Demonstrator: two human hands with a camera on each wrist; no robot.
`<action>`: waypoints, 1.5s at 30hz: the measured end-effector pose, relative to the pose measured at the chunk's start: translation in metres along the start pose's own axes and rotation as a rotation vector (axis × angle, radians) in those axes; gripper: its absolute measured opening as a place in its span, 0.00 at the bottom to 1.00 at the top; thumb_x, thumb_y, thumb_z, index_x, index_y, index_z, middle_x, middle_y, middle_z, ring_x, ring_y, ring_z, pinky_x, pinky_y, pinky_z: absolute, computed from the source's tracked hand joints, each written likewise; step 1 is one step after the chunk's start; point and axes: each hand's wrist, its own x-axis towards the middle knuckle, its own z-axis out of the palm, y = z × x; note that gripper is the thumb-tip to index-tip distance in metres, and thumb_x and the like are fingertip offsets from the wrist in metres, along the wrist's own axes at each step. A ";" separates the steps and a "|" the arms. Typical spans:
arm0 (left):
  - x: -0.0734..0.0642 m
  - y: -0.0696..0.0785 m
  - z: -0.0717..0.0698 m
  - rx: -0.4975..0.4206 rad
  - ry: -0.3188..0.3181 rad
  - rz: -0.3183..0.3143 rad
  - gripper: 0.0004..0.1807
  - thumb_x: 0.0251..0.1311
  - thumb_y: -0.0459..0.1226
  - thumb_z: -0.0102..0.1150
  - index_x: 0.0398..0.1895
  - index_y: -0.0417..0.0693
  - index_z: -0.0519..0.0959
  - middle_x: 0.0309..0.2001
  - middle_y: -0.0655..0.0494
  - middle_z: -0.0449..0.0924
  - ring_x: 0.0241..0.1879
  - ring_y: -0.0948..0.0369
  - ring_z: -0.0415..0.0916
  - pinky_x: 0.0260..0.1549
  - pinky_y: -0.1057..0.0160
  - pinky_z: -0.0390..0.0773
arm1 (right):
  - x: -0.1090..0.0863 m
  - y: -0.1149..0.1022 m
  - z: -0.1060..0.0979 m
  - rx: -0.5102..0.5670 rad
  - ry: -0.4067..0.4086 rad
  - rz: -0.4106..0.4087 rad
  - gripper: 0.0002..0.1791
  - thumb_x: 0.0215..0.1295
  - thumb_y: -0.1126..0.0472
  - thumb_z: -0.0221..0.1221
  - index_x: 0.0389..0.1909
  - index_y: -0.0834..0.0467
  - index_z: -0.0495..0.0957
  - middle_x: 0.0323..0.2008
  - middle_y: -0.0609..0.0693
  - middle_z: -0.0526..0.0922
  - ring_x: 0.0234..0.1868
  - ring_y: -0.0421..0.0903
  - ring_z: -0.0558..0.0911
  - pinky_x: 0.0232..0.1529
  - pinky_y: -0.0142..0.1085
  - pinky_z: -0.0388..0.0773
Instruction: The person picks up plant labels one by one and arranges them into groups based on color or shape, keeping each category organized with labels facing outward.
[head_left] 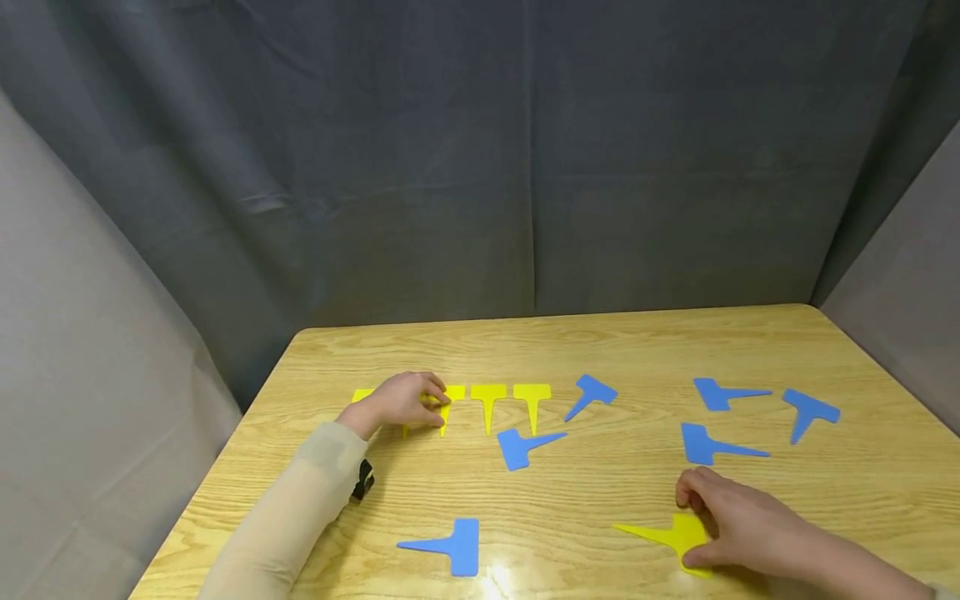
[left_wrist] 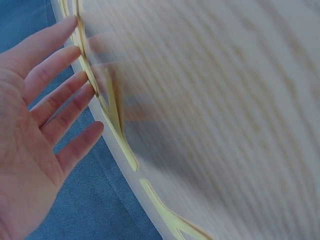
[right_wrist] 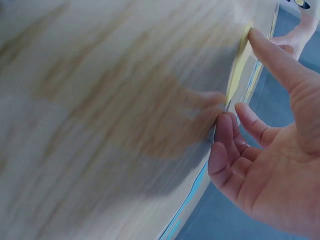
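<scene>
Yellow tag (head_left: 684, 532), flat, T-shaped, pointed

The glossy worktop (head_left: 570, 500) shows wood grain, the yellow tags (head_left: 488, 391) and blue tags (head_left: 466, 550) look like smooth plastic, and the dark curtain (head_left: 420, 167) is matt cloth.
</scene>
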 end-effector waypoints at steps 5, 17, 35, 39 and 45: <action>0.000 0.000 0.000 0.011 0.007 -0.005 0.19 0.54 0.45 0.71 0.50 0.53 0.85 0.59 0.54 0.74 0.59 0.51 0.71 0.59 0.52 0.69 | 0.001 0.009 -0.007 0.144 -0.022 -0.071 0.27 0.48 0.52 0.75 0.40 0.56 0.68 0.30 0.45 0.66 0.27 0.34 0.65 0.24 0.31 0.63; -0.001 0.001 -0.001 0.002 0.002 -0.003 0.19 0.54 0.45 0.71 0.50 0.53 0.85 0.59 0.53 0.74 0.60 0.50 0.71 0.59 0.51 0.69 | -0.005 0.004 -0.004 -0.014 0.060 0.086 0.30 0.46 0.36 0.70 0.34 0.52 0.67 0.24 0.43 0.66 0.21 0.34 0.64 0.21 0.31 0.60; -0.001 0.002 -0.001 -0.005 0.007 0.011 0.19 0.54 0.44 0.72 0.50 0.51 0.85 0.59 0.52 0.75 0.59 0.50 0.71 0.58 0.51 0.69 | 0.002 0.009 -0.010 -0.001 0.057 0.014 0.24 0.46 0.62 0.75 0.41 0.51 0.73 0.34 0.39 0.73 0.32 0.34 0.71 0.31 0.32 0.72; -0.001 0.003 -0.001 -0.008 0.001 0.006 0.19 0.54 0.45 0.71 0.50 0.51 0.85 0.59 0.52 0.74 0.59 0.50 0.71 0.58 0.51 0.69 | 0.002 0.009 -0.010 -0.073 0.080 0.043 0.25 0.45 0.62 0.76 0.43 0.48 0.75 0.39 0.36 0.75 0.38 0.35 0.74 0.37 0.36 0.76; -0.001 0.003 -0.002 -0.011 0.000 -0.002 0.20 0.54 0.45 0.71 0.50 0.52 0.85 0.59 0.53 0.74 0.59 0.51 0.71 0.58 0.51 0.69 | 0.001 0.016 -0.015 -0.084 0.081 0.142 0.24 0.44 0.51 0.76 0.38 0.51 0.75 0.30 0.41 0.69 0.28 0.35 0.67 0.28 0.33 0.66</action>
